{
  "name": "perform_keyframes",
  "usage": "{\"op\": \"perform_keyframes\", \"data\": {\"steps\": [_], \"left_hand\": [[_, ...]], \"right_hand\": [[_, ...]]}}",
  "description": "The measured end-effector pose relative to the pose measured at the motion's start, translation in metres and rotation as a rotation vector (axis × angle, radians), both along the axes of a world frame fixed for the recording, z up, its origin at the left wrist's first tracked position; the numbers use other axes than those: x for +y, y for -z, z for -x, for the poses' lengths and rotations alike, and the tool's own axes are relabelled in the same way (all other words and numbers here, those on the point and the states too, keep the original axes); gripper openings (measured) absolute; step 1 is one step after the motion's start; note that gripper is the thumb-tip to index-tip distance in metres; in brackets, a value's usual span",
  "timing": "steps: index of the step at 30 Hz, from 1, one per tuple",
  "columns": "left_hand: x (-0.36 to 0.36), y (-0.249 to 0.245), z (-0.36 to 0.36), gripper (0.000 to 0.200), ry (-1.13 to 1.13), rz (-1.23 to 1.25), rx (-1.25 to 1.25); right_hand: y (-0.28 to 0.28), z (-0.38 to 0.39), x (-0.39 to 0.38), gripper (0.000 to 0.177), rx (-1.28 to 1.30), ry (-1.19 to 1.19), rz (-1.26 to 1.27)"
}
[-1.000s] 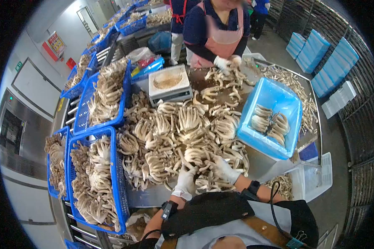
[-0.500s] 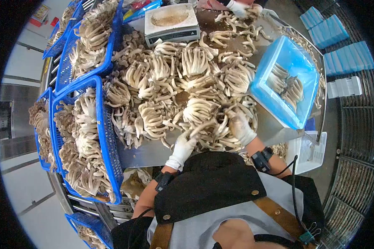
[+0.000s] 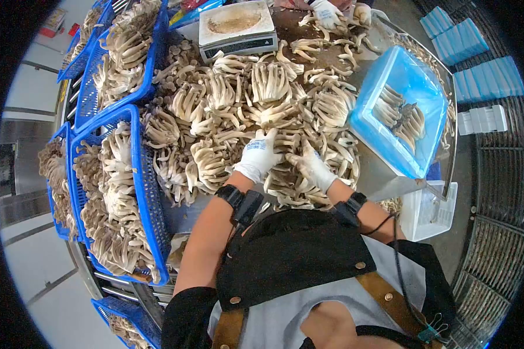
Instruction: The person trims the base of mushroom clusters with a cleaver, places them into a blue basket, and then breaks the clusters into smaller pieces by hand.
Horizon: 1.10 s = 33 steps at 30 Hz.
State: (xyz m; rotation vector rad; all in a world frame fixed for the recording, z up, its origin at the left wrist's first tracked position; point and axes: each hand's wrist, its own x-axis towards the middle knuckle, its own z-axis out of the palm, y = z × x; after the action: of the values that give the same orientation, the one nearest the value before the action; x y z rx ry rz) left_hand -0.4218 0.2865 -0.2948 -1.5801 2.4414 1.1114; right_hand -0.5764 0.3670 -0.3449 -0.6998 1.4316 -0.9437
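Note:
My left hand (image 3: pixel 258 156), in a white glove, is closed on the left side of a mushroom cluster (image 3: pixel 285 143) in the middle of the heap. From the other side my right hand (image 3: pixel 313 167), also gloved, grips the same cluster with its fingers bent in. Much of that cluster is hidden by the gloves. Around both hands lie loose mushrooms (image 3: pixel 297 191) and more clusters, one of them a pale cluster (image 3: pixel 209 160) left of my left hand. To the right stands a box lined with blue film (image 3: pixel 364 125), holding two mushroom clusters (image 3: pixel 411 125).
A scale (image 3: pixel 236 28) stands at the back of the metal table (image 3: pixel 374 157). Blue baskets (image 3: pixel 151 215) full of mushrooms line the left side. Across the table another person's gloved hand (image 3: pixel 327 14) touches mushrooms. A white bin (image 3: pixel 428 215) sits low at right.
My left hand has moved forward and up onto the cluster, leaving the single stem it held near the table edge. My right hand has shifted left towards it.

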Motion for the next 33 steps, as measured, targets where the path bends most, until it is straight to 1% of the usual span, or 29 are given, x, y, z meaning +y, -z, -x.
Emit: {"op": "perform_keyframes", "data": {"steps": [3,4,5,6,7,8,9,10,11,12,13,15,16,17,18,19,20,21,22,24,26,27,28,29,30,32,33], "left_hand": [[-0.006,0.005,-0.006,0.075,0.088,-0.209,-0.071],[-0.004,0.007,-0.012,0.075,0.07,-0.266,0.011],[-0.002,0.015,-0.018,0.074,0.033,-0.29,0.028],[0.002,0.025,-0.024,0.073,-0.007,-0.314,0.046],[0.007,0.029,-0.029,0.073,-0.047,-0.337,0.063],[0.018,0.021,-0.031,0.064,-0.211,-0.303,0.114],[0.026,0.031,-0.038,0.06,-0.453,-0.374,0.377],[0.033,0.052,-0.047,0.056,-0.694,-0.439,0.641],[0.039,0.047,-0.05,0.051,-0.935,-0.495,0.91],[0.047,0.042,-0.054,0.046,-0.953,-0.64,1.211],[0.054,0.033,-0.054,0.047,-0.876,-0.687,1.257],[0.066,0.021,-0.052,0.047,-0.707,-0.784,1.344],[0.07,0.011,-0.047,0.045,-0.537,-0.838,1.314],[0.081,-0.01,-0.036,0.039,-0.557,-0.95,1.291],[0.084,0.009,-0.036,0.041,-0.605,-0.875,1.325],[0.085,0.026,-0.037,0.043,-0.652,-0.794,1.358],[0.082,0.002,-0.031,0.041,-0.764,-0.856,1.425],[0.078,-0.024,-0.027,0.039,-0.879,-0.915,1.49],[0.077,-0.005,-0.032,0.03,-0.943,-0.863,1.549],[0.087,0.015,-0.028,0.027,-0.692,-0.786,1.206],[0.089,-0.024,-0.015,0.022,-0.616,-0.667,1.006],[0.085,-0.016,-0.017,0.021,-0.538,-0.706,1.126],[0.079,-0.027,-0.015,0.019,-0.574,-0.771,1.092],[0.077,-0.036,-0.011,0.017,-0.61,-0.84,1.058],[0.083,-0.027,-0.009,0.012,-0.379,-0.612,0.898],[0.086,-0.017,-0.002,0.014,-0.316,-0.499,0.825],[0.083,-0.01,-0.003,0.014,-0.351,-0.454,0.884]], "right_hand": [[-0.034,-0.002,0.015,0.087,0.268,-0.219,0.019],[-0.031,-0.003,0.022,0.086,0.32,-0.265,0.15],[-0.024,-0.003,0.03,0.086,0.375,-0.311,0.281],[-0.009,-0.006,0.039,0.083,0.475,-0.266,0.356],[-0.008,-0.006,0.046,0.083,0.518,-0.279,0.375],[-0.008,-0.004,0.053,0.082,0.559,-0.294,0.394],[-0.007,-0.001,0.058,0.082,0.599,-0.307,0.412],[-0.015,0.005,0.062,0.079,0.571,-0.343,0.405],[-0.04,0.013,0.059,0.072,0.615,-0.477,0.186],[-0.044,0.018,0.058,0.07,0.708,-0.493,0.256],[-0.047,0.021,0.057,0.068,0.802,-0.509,0.323],[-0.065,0.015,0.046,0.069,0.639,-0.406,0.392],[-0.07,0.01,0.037,0.07,0.561,-0.352,0.426],[-0.059,0.003,0.027,0.064,0.604,-0.43,0.496],[-0.053,0.008,0.021,0.059,0.533,-0.536,0.483],[-0.061,0.009,0.019,0.054,0.339,-0.473,0.402],[-0.068,0.011,0.018,0.049,0.15,-0.394,0.321],[-0.072,0.011,0.019,0.045,-0.158,-0.149,0.167],[-0.039,0.022,0.015,0.037,-0.011,-0.133,0.303],[-0.05,0.017,0.021,0.035,0.39,-0.262,0.58],[-0.05,0.02,0.019,0.041,0.067,-0.288,0.286],[-0.051,0.021,0.018,0.044,-0.067,-0.273,0.13],[-0.075,0.026,0.016,0.048,-0.068,-0.243,0.143],[-0.088,0.03,0.016,0.052,-0.066,-0.212,0.152],[-0.055,0.026,0.014,0.051,0.104,-0.41,0.213],[-0.068,0.019,0.017,0.041,0.074,-0.23,0.361],[-0.079,0.033,0.012,0.04,0.025,-0.226,0.159]]}}
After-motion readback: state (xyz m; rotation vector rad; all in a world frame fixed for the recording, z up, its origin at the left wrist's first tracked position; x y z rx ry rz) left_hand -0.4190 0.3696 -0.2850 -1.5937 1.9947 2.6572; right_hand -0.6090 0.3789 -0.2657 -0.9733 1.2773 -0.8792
